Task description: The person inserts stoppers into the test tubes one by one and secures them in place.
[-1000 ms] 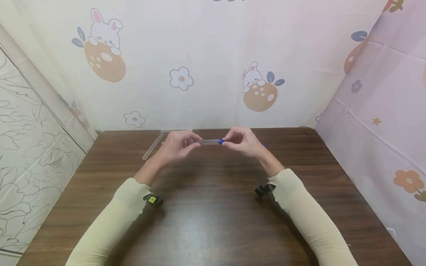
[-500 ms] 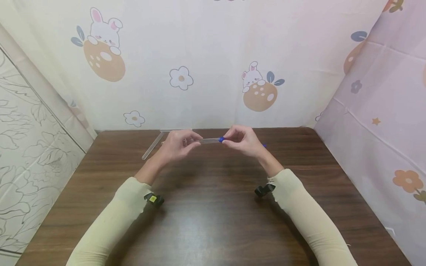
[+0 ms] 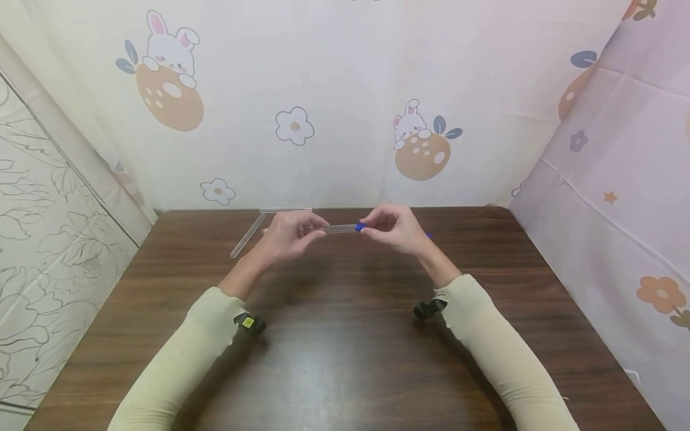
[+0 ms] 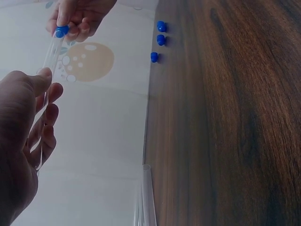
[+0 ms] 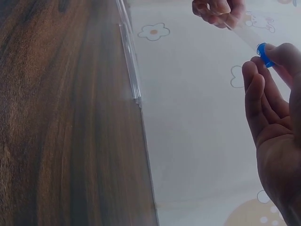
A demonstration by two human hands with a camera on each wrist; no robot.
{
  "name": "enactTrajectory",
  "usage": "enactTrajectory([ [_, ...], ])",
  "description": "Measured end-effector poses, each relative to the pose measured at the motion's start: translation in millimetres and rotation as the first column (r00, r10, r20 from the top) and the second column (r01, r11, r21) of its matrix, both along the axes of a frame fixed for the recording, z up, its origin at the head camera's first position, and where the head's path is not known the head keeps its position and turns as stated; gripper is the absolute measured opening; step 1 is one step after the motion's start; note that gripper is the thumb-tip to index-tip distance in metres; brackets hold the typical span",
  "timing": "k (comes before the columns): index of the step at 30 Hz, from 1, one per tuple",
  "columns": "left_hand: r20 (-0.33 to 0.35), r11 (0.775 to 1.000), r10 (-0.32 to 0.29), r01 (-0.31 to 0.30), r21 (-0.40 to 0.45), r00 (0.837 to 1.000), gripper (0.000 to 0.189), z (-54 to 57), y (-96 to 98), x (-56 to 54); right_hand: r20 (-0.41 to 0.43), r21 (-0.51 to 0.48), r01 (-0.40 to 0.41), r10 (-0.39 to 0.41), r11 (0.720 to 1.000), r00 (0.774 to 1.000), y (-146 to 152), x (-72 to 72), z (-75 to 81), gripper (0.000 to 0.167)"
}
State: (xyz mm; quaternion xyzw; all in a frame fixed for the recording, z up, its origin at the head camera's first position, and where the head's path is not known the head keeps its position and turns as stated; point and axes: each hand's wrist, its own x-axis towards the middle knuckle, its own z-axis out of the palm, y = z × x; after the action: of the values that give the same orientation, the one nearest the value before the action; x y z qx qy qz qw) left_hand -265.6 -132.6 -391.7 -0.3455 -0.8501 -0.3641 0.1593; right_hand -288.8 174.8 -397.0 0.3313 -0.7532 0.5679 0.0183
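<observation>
A clear test tube [image 3: 341, 228] is held almost level above the back of the table, between both hands. My left hand [image 3: 288, 235] grips its body, thumb on one side and curled fingers on the other, as the left wrist view shows. At the tube's right end sits a blue cap [image 4: 61, 31]. The thumb and fingertips of my right hand [image 3: 392, 227] pinch this cap, which also shows bright blue in the right wrist view, against the thumb [image 5: 284, 56]. Part of the tube is hidden behind the left fingers.
Several clear tubes [image 3: 248, 236] lie at the table's back left, one along the rear edge. Three loose blue caps [image 4: 161, 40] stand in a row at the back right, mostly hidden by the right hand in the head view. A patterned curtain [image 3: 345, 149] hangs right behind the table [image 3: 334, 359].
The right hand and the cap rise very slightly and then dip back a little. My left hand keeps its place on the tube.
</observation>
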Motion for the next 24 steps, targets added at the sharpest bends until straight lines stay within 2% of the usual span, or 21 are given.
enactTrajectory([
  [5, 0.007, 1.000, -0.002, 0.002, 0.002, 1.000, 0.014, -0.2, -0.5, 0.6, 0.002, -0.013, -0.031, 0.031, 0.999, 1.000, 1.5, 0.5, 1.4, 0.017],
  [11, 0.003, 1.000, -0.006, 0.006, 0.011, 1.000, 0.013, -0.6, -1.3, 0.4, 0.012, 0.006, -0.028, 0.028, 1.000, 1.000, 0.4, 2.6, 4.2, 0.016],
  [20, 0.003, 1.000, -0.004, 0.004, 0.017, 1.000, 0.013, 0.3, -1.2, 1.5, -0.001, 0.006, -0.014, 0.014, 1.000, 1.000, 0.1, 1.0, -0.9, 0.012],
  [24, -0.022, 1.000, -0.006, 0.006, 0.007, 1.000, 0.012, 0.3, -0.9, 1.3, -0.013, -0.003, -0.029, 0.029, 1.000, 1.000, 0.0, 0.5, -1.7, 0.016],
])
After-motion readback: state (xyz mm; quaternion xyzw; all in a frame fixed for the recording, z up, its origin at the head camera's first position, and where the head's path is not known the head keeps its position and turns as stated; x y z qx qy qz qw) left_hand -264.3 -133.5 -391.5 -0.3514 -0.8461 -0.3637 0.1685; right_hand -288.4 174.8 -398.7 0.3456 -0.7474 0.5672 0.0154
